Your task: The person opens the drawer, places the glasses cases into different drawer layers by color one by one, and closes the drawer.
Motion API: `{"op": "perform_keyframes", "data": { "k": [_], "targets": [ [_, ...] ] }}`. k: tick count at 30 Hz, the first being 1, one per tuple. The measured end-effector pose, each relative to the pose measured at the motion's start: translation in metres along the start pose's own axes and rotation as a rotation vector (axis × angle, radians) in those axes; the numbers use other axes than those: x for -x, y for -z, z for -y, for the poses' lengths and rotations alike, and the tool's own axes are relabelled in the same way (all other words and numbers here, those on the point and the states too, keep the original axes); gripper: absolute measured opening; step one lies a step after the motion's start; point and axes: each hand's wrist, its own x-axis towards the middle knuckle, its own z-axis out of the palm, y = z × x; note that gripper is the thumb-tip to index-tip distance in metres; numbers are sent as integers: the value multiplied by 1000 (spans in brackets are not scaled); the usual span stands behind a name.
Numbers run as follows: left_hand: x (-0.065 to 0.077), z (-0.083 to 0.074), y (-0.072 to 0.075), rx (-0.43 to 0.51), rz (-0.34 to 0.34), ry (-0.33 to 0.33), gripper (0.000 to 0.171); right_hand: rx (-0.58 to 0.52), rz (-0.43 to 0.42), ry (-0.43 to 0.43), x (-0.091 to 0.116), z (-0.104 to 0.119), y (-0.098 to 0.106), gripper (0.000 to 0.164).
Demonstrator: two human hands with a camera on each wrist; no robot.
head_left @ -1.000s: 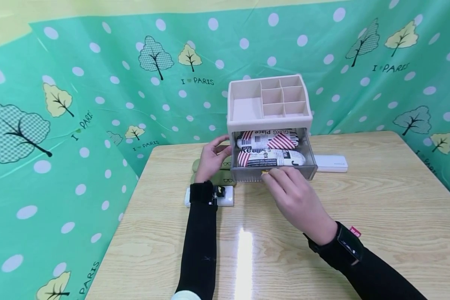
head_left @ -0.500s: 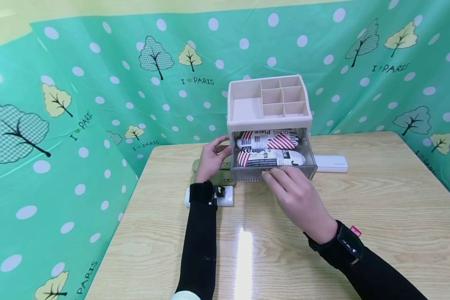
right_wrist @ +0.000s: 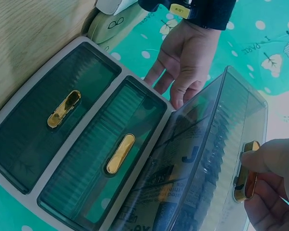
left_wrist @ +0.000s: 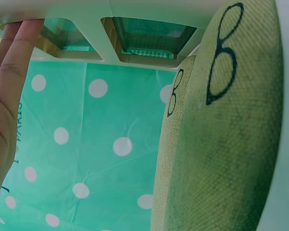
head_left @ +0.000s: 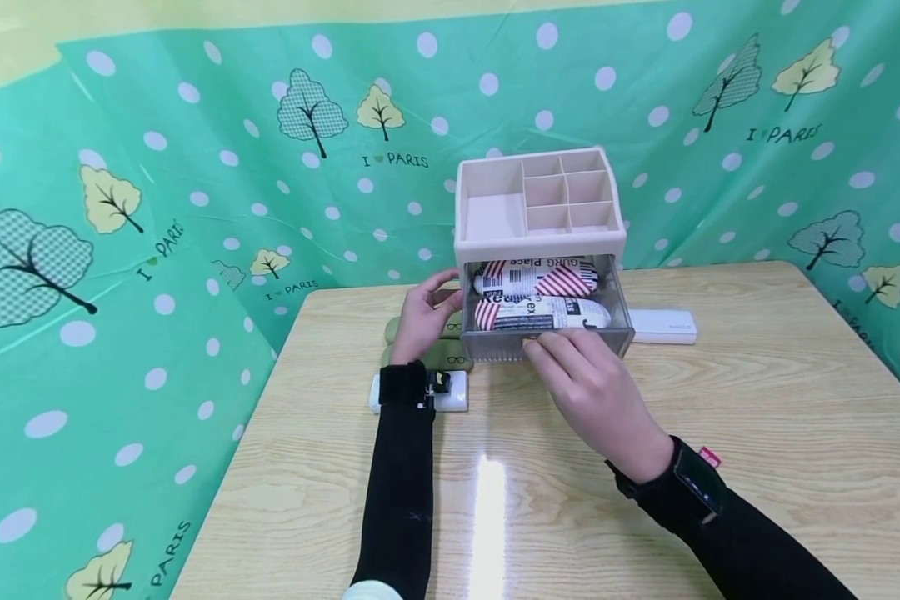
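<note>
A white desk organizer (head_left: pixel 540 248) stands at the back of the table, its top drawer (head_left: pixel 487 347) pulled out. Inside the clear grey drawer lie two cases with newspaper print and red stripes, a rear case (head_left: pixel 536 279) and a front case (head_left: pixel 543 314). My right hand (head_left: pixel 592 392) pinches the gold handle (right_wrist: pixel 248 173) on the drawer's front between thumb and fingers. My left hand (head_left: pixel 420 321) rests its fingers against the organizer's left side, fingers extended in the left wrist view. Two lower drawers stay closed, a middle drawer (right_wrist: pixel 103 154) and a bottom drawer (right_wrist: pixel 55 115).
Left of the organizer lie two green glasses cases (head_left: pixel 447 357) with a spectacles print. A white box (head_left: pixel 450 392) sits in front of them, partly behind the left wrist. Another white box (head_left: pixel 663 327) lies at the right. A green dotted cloth (head_left: pixel 390 208) hangs behind the table.
</note>
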Motion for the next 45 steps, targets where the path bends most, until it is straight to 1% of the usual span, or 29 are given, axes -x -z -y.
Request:
{"op": "perform_keyframes", "data": {
  "k": [7,10,14,26,30,33,41,45],
  "targets": [
    [0,1,1,0,3,-8,45,-24,-14,-7,-3,-5,-4,23],
    [-1,1,0,2,7,-20,45,-19,2,-15,-4,-6,-4,22],
    [-1,0,0,2,6,-24,45,-8,43,-32,-5,-8,-3,21],
    [-1,-1,0,6,-2,5,44,31,101,-47,-15,-16,-6,21],
    [-1,-2,0,6,-3,3,44,31,102,-51,-17,-19,-8,20],
    [0,-2,0,7,0,-1,46,22,87,-59,-18,-23,-11,19],
    [0,1,0,21,9,-15,51,8,85,-87,-18,-31,-14,20],
    [-1,1,0,23,8,-21,50,3,79,-81,-19,-34,-17,20]
  ]
}}
